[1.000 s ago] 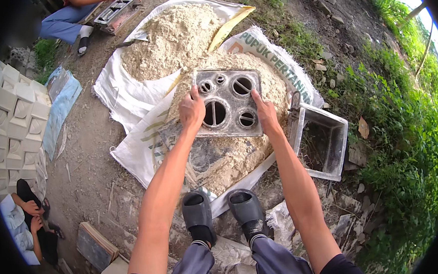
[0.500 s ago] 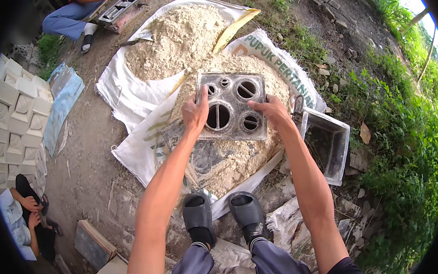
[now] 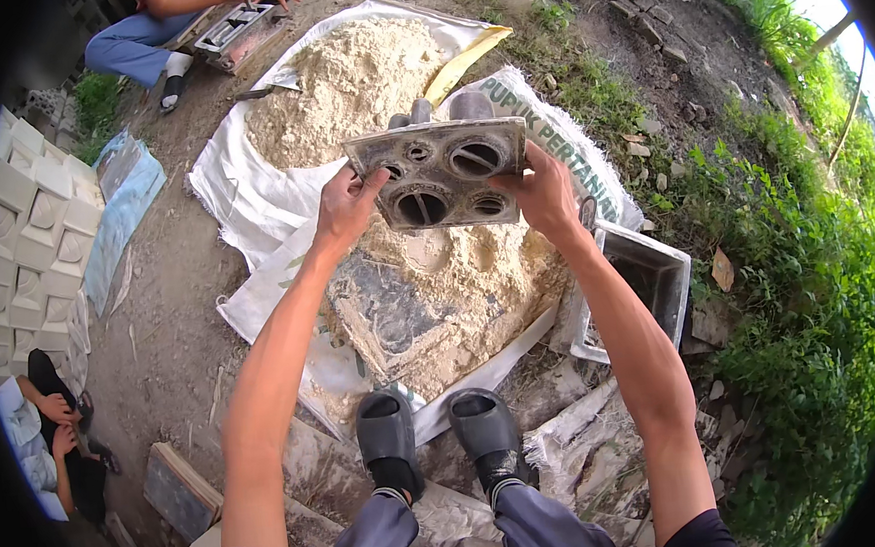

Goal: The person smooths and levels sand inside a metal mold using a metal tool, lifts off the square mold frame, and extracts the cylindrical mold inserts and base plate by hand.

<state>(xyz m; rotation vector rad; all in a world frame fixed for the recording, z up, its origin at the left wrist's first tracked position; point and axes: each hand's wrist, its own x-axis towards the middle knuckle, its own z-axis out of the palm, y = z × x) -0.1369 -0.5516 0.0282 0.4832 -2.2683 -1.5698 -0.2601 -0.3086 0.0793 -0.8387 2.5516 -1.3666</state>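
A grey metal mould plate point(image 3: 439, 181) with several round holes hangs over the pale powder, tilted so that short tubes point(image 3: 470, 105) show above its far edge. My left hand point(image 3: 347, 211) is closed on its left side and my right hand point(image 3: 547, 193) on its right side, thumbs on the near face. Below, rounded hollows mark the powder point(image 3: 503, 279), and a dark flat slab point(image 3: 384, 302) dusted with it lies at the near left. An open rectangular metal mould frame point(image 3: 684, 293) stands beside my right forearm, which hides part of it.
Woven sacks point(image 3: 242, 185) lie under two powder heaps, the farther one point(image 3: 360, 73) larger. Pale moulded blocks point(image 3: 29, 228) are stacked at left. One person point(image 3: 158, 40) works at a mould at far left; another point(image 3: 42, 438) is at lower left. Green plants point(image 3: 813, 351) edge the right.
Both hands have raised the mould plate off the powder and tipped it, exposing the tubes at its far edge. Round prints in the powder have come into view.
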